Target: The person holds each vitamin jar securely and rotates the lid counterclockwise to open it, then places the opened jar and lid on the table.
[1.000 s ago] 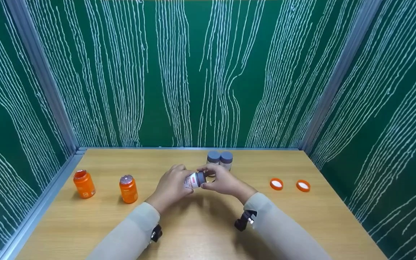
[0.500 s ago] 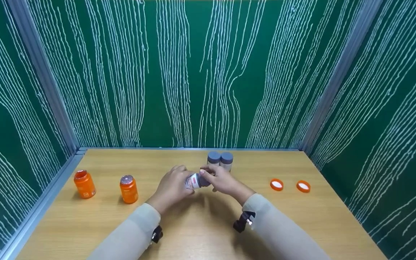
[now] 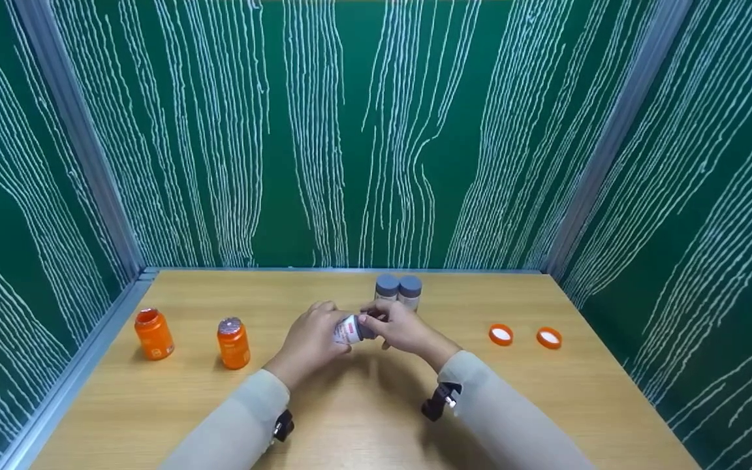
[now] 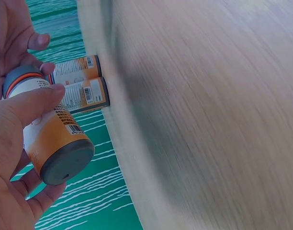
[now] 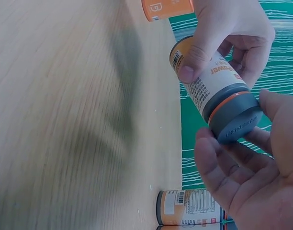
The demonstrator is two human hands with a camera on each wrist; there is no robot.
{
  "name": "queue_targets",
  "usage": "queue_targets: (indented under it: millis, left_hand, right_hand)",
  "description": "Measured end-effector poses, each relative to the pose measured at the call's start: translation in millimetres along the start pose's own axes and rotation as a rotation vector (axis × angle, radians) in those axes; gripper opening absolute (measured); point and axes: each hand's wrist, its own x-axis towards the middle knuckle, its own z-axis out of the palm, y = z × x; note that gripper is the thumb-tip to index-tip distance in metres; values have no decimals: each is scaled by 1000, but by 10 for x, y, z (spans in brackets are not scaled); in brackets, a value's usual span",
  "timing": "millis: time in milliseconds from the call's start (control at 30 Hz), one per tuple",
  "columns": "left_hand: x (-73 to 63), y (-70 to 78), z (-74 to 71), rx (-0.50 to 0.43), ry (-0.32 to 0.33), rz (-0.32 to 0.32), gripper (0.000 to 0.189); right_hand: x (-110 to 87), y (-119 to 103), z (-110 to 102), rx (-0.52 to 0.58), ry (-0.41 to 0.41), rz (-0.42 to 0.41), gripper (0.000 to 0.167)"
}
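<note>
To turn the cap [image 5: 236, 120] cleanly, I'd keep the bottle [image 3: 347, 329] steady and twist square to its neck; it lies tilted between both hands over the middle of the table [image 3: 474, 300], cap to the right. The left hand [image 3: 312, 331] angles in, thumb and fingers wrapped round the bottle; the right hand [image 3: 410, 329] pinches the cap's edge; just beyond stand two capped bottles [image 3: 410, 287].

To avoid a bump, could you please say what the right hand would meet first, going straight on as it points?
The right hand would first meet the grey lid, which it seems to pinch; beyond the bottle, probably the left hand, though depth is unclear.
</note>
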Motion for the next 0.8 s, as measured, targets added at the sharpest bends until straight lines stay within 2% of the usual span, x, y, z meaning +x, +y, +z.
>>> queue_targets:
  millis: [200, 533, 800]
  left_hand:
    - [-2, -23, -1, -14, -8, -19, 50]
    - [-8, -28, -21, -36, -16, -21, 51]
    - [7, -22, 8, -16, -15, -1, 52]
  right_hand:
    - [0, 0, -6, -13, -7, -9, 41]
    - [-28, -6, -44, -56, -12, -134, 44]
    - [-49, -4, -79, -106, -19, -184, 46]
